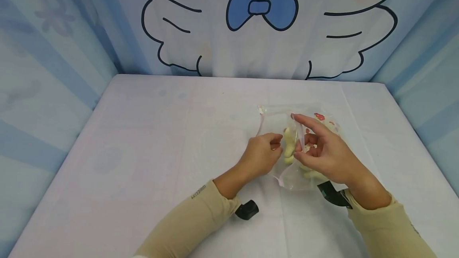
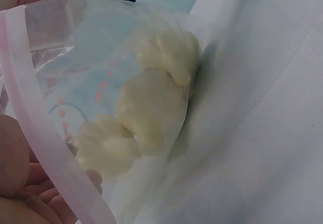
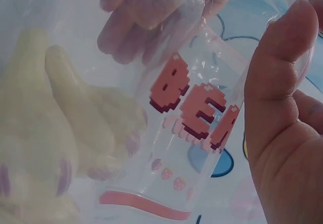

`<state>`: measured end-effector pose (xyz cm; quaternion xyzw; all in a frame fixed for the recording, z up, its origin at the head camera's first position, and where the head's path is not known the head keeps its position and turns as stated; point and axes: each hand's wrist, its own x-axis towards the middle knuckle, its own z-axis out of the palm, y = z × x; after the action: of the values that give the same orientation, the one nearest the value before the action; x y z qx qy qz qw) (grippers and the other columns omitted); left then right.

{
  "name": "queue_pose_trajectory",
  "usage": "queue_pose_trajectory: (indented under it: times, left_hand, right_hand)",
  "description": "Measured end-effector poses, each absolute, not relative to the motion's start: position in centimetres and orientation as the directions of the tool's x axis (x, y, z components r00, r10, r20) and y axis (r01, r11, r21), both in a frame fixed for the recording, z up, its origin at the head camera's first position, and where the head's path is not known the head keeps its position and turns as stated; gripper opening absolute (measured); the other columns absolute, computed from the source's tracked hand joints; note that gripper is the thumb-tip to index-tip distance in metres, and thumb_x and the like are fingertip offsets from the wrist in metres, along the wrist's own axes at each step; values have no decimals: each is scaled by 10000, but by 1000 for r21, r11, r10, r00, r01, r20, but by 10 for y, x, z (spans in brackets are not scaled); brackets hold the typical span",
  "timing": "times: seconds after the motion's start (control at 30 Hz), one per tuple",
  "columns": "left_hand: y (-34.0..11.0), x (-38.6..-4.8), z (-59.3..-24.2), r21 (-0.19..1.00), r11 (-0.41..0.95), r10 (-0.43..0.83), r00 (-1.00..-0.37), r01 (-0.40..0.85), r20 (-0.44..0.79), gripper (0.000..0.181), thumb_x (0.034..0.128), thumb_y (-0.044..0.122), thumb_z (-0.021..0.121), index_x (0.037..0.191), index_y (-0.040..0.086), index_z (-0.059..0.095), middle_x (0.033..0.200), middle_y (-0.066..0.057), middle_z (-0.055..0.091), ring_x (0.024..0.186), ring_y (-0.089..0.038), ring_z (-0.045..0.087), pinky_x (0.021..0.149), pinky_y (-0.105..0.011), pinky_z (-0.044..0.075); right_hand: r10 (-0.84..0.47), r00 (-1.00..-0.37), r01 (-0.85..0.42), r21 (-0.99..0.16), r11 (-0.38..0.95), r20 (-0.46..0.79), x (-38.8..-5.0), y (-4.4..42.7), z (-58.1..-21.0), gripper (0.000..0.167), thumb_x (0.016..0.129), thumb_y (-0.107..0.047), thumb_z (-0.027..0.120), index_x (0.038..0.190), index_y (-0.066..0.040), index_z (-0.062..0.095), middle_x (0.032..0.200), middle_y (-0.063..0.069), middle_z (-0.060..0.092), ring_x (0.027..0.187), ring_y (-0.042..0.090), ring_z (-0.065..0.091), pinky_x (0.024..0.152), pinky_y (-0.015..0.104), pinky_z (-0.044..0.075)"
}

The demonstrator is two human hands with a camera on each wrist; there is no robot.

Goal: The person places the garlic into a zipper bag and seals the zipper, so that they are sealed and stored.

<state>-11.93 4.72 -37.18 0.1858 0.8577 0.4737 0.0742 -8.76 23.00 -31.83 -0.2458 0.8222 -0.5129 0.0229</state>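
A clear zip bag (image 1: 315, 108) with a pink edge and red lettering lies toward the right of the table. Several pale yellow garlic bulbs (image 2: 154, 105), with purple streaks in the right wrist view, are inside it. My right hand (image 1: 328, 152) holds the bag's pink-edged mouth, index finger and thumb spread along the rim. My left hand (image 1: 261, 152) is at the mouth, its fingers loosely bent close to a garlic bulb (image 1: 288, 146). Through the plastic, the right wrist view shows the left fingers (image 3: 144, 7) apart from the nearest bulbs (image 3: 93, 123).
A white cloth (image 1: 143, 162) covers the table. Behind it hangs a curtain (image 1: 251, 51) with a blue bow and cartoon outlines; blue curtains (image 1: 43, 71) flank both sides. Each wrist bears a dark strap or mount (image 1: 247, 210).
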Motion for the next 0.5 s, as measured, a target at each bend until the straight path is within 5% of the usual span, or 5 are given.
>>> queue_pose_trajectory:
  times: [0.5]
  left_hand:
    - [38,-118,-371,891,423,396,-918,168,-15,363,950,95,688,1304,29,644,1250,-72,679,1049,-116,677,809,-168,524]
  right_hand:
    - [-426,-879,-378,-855,355,212,-88,230,-319,807,828,173,688,1532,-29,350,1257,143,454,749,147,569,559,235,546]
